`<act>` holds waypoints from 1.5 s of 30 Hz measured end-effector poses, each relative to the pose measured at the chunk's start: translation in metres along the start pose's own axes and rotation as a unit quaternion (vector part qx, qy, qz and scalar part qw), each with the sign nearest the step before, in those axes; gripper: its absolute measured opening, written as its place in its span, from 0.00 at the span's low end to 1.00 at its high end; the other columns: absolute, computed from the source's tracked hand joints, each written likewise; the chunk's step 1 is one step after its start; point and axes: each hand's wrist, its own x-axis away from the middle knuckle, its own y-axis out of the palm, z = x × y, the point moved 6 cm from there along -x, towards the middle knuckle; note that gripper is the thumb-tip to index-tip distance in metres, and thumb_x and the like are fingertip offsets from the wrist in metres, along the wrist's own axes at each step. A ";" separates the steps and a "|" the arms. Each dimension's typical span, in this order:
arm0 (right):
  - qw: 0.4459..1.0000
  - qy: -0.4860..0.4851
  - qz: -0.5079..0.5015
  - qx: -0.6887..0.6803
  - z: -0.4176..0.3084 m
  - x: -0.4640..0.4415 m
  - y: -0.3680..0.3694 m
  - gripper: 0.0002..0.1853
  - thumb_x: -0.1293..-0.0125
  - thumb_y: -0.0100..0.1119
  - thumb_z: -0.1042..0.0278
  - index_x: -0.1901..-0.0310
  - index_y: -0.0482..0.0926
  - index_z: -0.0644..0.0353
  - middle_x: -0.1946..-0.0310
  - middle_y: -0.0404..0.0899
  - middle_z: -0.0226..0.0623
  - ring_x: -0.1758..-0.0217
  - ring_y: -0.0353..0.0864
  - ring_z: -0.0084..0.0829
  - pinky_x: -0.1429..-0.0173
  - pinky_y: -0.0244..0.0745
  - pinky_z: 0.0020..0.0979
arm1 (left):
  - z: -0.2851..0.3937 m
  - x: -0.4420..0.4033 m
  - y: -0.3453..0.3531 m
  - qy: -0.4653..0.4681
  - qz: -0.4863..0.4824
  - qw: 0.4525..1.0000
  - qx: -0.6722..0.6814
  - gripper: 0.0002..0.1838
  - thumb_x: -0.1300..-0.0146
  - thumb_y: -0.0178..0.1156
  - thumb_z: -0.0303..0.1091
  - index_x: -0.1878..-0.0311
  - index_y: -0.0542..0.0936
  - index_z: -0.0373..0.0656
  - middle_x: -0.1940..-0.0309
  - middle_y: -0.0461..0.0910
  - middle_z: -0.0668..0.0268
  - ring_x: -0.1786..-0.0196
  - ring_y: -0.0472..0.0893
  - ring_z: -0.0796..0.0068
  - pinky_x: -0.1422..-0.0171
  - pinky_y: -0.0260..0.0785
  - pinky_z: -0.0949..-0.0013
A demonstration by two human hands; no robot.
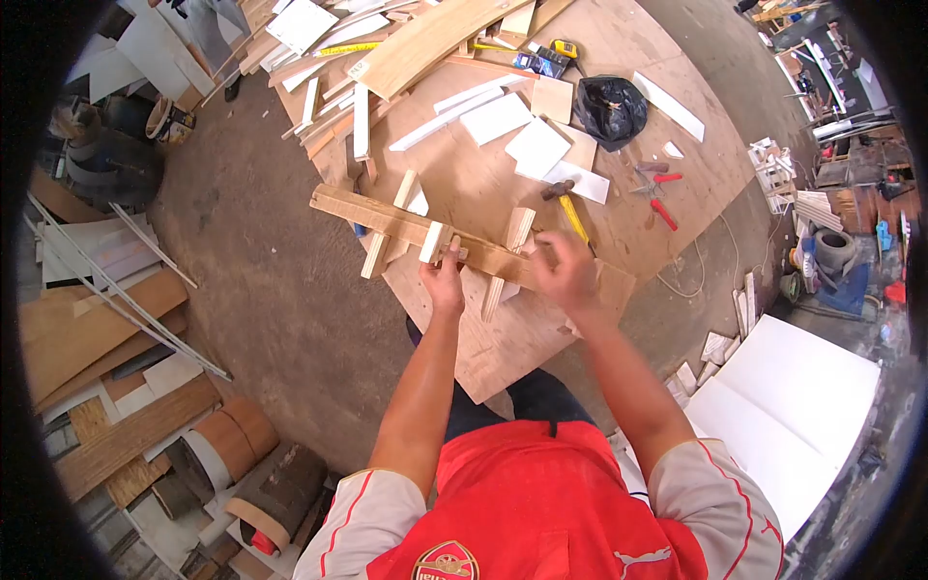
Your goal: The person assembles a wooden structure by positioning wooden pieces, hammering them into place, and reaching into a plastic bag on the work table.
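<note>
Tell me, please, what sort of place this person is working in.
It is probably a woodworking shop: a hammer and a yellow tape measure lie on the work surface near a pile of planks, and more boards lie on the floor.

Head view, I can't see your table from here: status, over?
Left hand holding short wood block at long bar. Right hand near bar's right end, grip unclear. Hammer beyond, clear of bar.

The beam [360, 208] was honey brown, the bench [677, 111] tan, the bag [611, 116] black, the hammer's handle [575, 218] yellow, the pliers' handles [664, 215] red, the tape measure [564, 47] yellow and black, and the red shirt [522, 483] had beige sleeves [720, 488] with thin red stripes.
</note>
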 end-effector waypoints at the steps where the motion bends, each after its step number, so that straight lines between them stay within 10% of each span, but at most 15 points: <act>1: 0.999 0.041 0.007 0.016 0.022 -0.003 -0.005 0.12 0.39 0.69 0.65 0.56 0.83 0.59 0.61 0.84 0.47 0.55 0.84 0.51 0.51 0.79 0.49 | -0.002 -0.001 -0.003 -0.005 0.001 1.000 0.012 0.16 0.32 0.70 0.27 0.42 0.81 0.37 0.50 0.84 0.63 0.50 0.84 0.73 0.45 0.82 0.63; 8: 0.874 0.312 -0.263 0.263 0.150 -0.028 -0.011 0.18 0.36 0.67 0.61 0.49 0.83 0.61 0.50 0.86 0.53 0.45 0.85 0.55 0.41 0.79 0.55 | 0.011 0.019 0.002 0.020 -0.014 1.000 0.018 0.19 0.34 0.73 0.26 0.42 0.81 0.37 0.49 0.84 0.64 0.49 0.84 0.74 0.45 0.81 0.64; 14: 0.869 0.256 -0.337 0.255 0.173 -0.024 0.011 0.20 0.33 0.64 0.61 0.44 0.77 0.63 0.50 0.86 0.56 0.44 0.84 0.60 0.41 0.78 0.59 | 0.003 0.018 -0.008 0.033 0.015 0.999 0.031 0.19 0.35 0.74 0.27 0.42 0.81 0.38 0.49 0.84 0.65 0.49 0.83 0.73 0.45 0.80 0.64; 32: 0.993 0.096 0.063 0.031 0.074 -0.068 -0.098 0.13 0.26 0.62 0.59 0.50 0.76 0.60 0.67 0.82 0.52 0.61 0.85 0.53 0.59 0.74 0.49 | 0.021 0.027 0.014 0.146 -0.042 0.987 -0.056 0.16 0.34 0.72 0.26 0.45 0.80 0.37 0.53 0.83 0.65 0.55 0.83 0.73 0.51 0.81 0.66; 37: 0.963 0.229 -0.011 -0.143 0.050 0.008 -0.081 0.18 0.31 0.69 0.56 0.54 0.80 0.63 0.73 0.80 0.43 0.72 0.81 0.35 0.66 0.74 0.39 | 0.021 0.027 0.019 0.151 -0.034 0.985 -0.072 0.20 0.35 0.73 0.25 0.41 0.80 0.36 0.52 0.82 0.65 0.55 0.82 0.75 0.51 0.81 0.67; 45: 0.968 0.208 -0.044 -0.133 -0.003 0.039 -0.015 0.17 0.33 0.71 0.54 0.62 0.82 0.62 0.77 0.80 0.47 0.70 0.84 0.49 0.64 0.74 0.46 | 0.022 0.028 0.016 0.133 -0.027 0.989 -0.056 0.19 0.33 0.71 0.26 0.40 0.78 0.41 0.51 0.81 0.65 0.53 0.83 0.73 0.50 0.81 0.65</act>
